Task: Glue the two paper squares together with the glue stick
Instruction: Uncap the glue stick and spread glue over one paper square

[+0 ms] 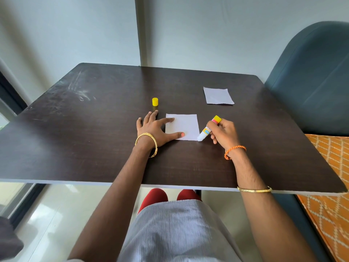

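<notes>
At frame centre the left hand [154,129] lies flat, fingers spread, pinning the near paper square [186,125] to the surface [94,129], while the right hand [223,132] has its grip closed around the glue stick [208,128], tip at the square's lower right corner.

near paper [182,126] in the middle of the table [94,138] | left hand [154,129] on its 9 o'clock edge | glue stick [208,128] in right hand [223,132], tip touching its 4 o'clock corner | cap [155,101] at 11 o'clock | far paper [218,95] at 1 o'clock, well apart
</notes>
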